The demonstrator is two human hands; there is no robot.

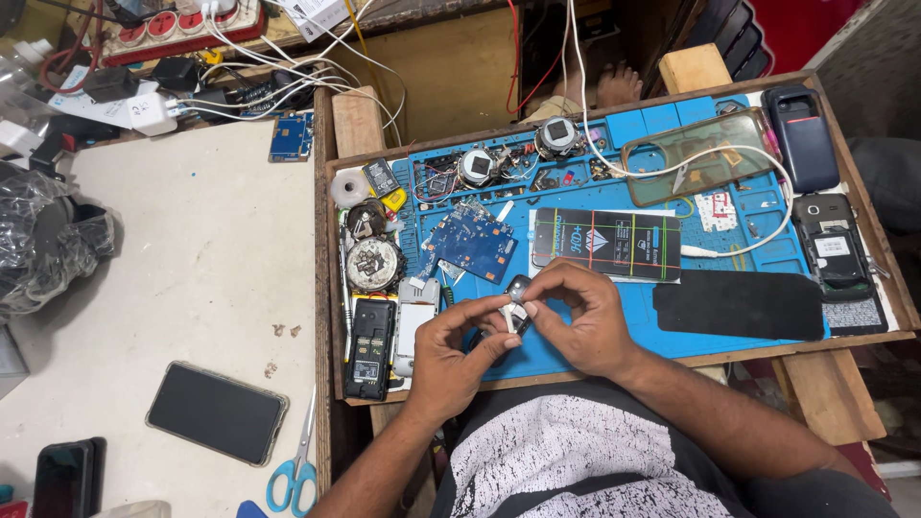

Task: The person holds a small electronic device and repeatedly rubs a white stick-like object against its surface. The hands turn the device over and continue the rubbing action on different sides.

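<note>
Both hands meet over the near edge of the blue work mat [729,331], which lies in a wooden tray [357,125] on the bench [192,288]. Left hand [453,357] and right hand [580,321] each pinch the same small part [516,305], a dark and white piece held between their fingertips just above the mat; its exact kind is too small to tell. Fingers of both hands are curled in and pressed onto it.

On the mat beyond the hands lie a dark packet [606,244] with coloured stripes, a blue circuit board [470,240] and a clear phone cover [696,156] with a white cable [758,240] looped across it. A black sheet [739,304] lies to the right of the hands. A black keypad phone [369,347] rests at the tray's left side, just beside the left hand. Off the tray, on the pale bench, a dark smartphone [217,412] lies flat, with blue-handled scissors [297,460] near it.
</note>
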